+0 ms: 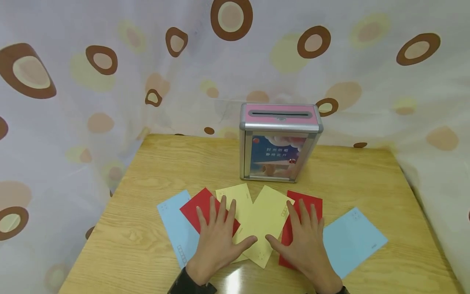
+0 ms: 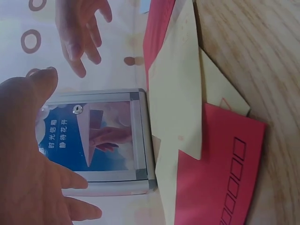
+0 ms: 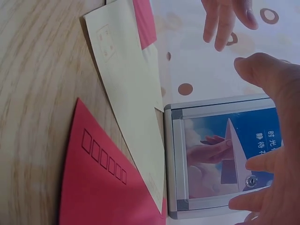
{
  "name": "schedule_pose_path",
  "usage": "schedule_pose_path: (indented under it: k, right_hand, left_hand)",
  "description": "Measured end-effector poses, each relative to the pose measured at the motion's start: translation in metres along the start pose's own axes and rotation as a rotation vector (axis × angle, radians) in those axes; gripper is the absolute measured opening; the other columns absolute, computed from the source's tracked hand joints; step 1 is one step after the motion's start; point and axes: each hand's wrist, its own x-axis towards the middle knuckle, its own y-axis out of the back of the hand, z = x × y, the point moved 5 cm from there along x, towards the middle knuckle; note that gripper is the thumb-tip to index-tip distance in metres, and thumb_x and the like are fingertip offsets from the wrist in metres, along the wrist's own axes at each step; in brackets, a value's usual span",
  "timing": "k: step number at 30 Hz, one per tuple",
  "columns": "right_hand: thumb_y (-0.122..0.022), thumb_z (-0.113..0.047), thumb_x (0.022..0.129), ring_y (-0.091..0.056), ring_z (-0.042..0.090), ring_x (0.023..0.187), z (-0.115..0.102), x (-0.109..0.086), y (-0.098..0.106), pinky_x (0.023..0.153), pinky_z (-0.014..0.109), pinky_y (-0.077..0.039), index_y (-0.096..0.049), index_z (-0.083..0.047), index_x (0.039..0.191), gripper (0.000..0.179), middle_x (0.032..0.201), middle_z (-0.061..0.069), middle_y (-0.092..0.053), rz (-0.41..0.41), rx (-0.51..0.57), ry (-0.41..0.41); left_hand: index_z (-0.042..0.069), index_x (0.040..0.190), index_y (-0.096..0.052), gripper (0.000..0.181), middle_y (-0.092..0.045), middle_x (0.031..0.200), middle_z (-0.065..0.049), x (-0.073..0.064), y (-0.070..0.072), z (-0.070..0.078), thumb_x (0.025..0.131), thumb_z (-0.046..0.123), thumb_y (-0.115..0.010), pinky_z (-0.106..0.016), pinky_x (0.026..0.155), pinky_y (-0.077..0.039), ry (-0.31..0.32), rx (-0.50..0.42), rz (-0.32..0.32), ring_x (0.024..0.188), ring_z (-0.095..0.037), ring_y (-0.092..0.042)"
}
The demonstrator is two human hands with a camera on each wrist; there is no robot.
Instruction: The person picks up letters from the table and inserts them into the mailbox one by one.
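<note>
In the head view, my left hand (image 1: pixel 216 245) is spread above a red envelope (image 1: pixel 194 207), with a blue envelope (image 1: pixel 174 218) to its left. My right hand (image 1: pixel 306 245) spreads its fingers above a second red envelope (image 1: pixel 312 199). Two overlapping yellow envelopes, an upper one (image 1: pixel 262 220) and a lower one (image 1: pixel 235 195), lie between the hands. To the right of the right hand lies another blue envelope (image 1: pixel 354 243). Both wrist views show a gap between the hands and the envelopes; neither hand holds anything.
Behind the envelopes stands a pink-topped, silver-framed box (image 1: pixel 280 128) with a slot on top and a picture panel in front. It stands on a wooden table (image 1: pixel 128 228). A patterned cloth (image 1: pixel 205 69) hangs behind and beside the table.
</note>
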Motion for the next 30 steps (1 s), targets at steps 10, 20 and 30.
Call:
schedule_pose_path:
  k: [10,20,30]
  right_hand:
    - [-0.064,-0.072,0.076,-0.009,0.050,0.141,0.004,0.002,-0.006,0.105,0.078,-0.013,-0.031,-0.012,0.151,0.101,0.156,0.024,-0.023,-0.048,0.012,-0.028]
    - [-0.067,-0.067,0.077,-0.015,0.053,0.137,0.019,0.007,-0.008,0.103,0.079,-0.018,-0.034,-0.007,0.148,0.099,0.151,0.028,-0.028,-0.082,-0.025,-0.051]
    - [-0.067,-0.066,0.079,-0.029,0.055,0.130,0.036,0.019,-0.013,0.100,0.075,-0.031,-0.027,-0.002,0.150,0.104,0.147,0.031,-0.033,-0.078,-0.001,-0.064]
  left_hand:
    - [0.015,0.155,-0.023,0.103,-0.021,0.160,-0.015,-0.001,-0.005,-0.005,0.082,0.087,-0.030,-0.076,0.109,-0.002,0.019,-0.018,-0.012,0.145,-0.042,-0.002]
    - [0.015,0.155,-0.025,0.104,-0.023,0.159,-0.016,-0.001,-0.012,-0.006,0.081,0.087,-0.030,-0.075,0.109,0.000,0.032,-0.049,-0.025,0.145,-0.042,-0.003]
    - [0.016,0.155,-0.026,0.104,-0.024,0.159,-0.015,-0.001,-0.024,-0.003,0.080,0.088,-0.030,-0.073,0.111,-0.004,0.027,-0.057,-0.075,0.145,-0.042,-0.003]
